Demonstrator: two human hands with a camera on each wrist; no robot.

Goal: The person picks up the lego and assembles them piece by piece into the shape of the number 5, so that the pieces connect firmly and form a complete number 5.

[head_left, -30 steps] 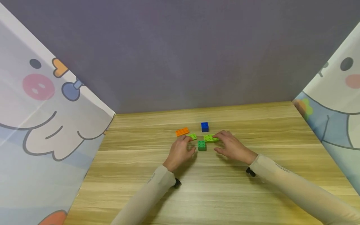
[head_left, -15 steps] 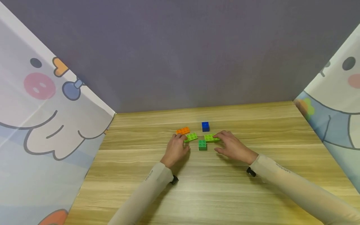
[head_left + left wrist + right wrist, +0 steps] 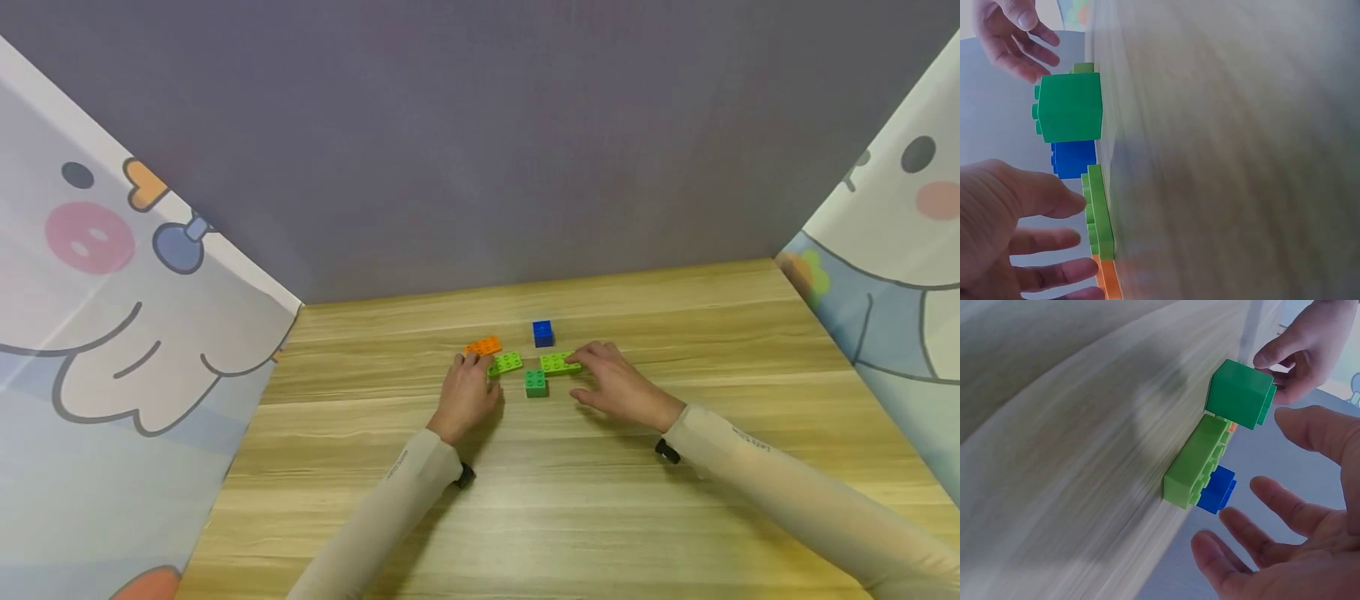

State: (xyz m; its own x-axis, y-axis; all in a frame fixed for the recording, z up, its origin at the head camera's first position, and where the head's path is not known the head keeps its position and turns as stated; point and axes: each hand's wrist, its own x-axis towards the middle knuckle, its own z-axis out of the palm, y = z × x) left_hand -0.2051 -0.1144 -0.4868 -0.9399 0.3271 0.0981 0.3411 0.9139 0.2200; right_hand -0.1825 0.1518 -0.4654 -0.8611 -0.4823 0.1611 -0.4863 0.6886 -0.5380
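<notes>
My left hand (image 3: 465,397) is beside the thin lime plate (image 3: 506,363), fingers spread and relaxed; in the left wrist view the hand (image 3: 1016,231) has its fingertips by that plate (image 3: 1101,212) and the orange plate (image 3: 1107,278). My right hand (image 3: 621,389) hovers around the right end of the lime brick (image 3: 557,363), its fingers apart; the right wrist view shows that brick (image 3: 1194,462) near the spread fingers of the hand (image 3: 1297,531). Between the hands stands a green brick (image 3: 536,384). Whether any fingertip touches a piece, I cannot tell.
A blue brick (image 3: 543,334) stands behind the lime pieces, and the orange plate (image 3: 483,346) lies behind the left fingers. The wooden table (image 3: 555,517) meets a grey panel (image 3: 480,150) at the back, with printed panels at both sides.
My left hand has drawn back to the left, uncovering more of the thin lime plate. The right hand stays by the lime brick. The head view has shifted slightly.
</notes>
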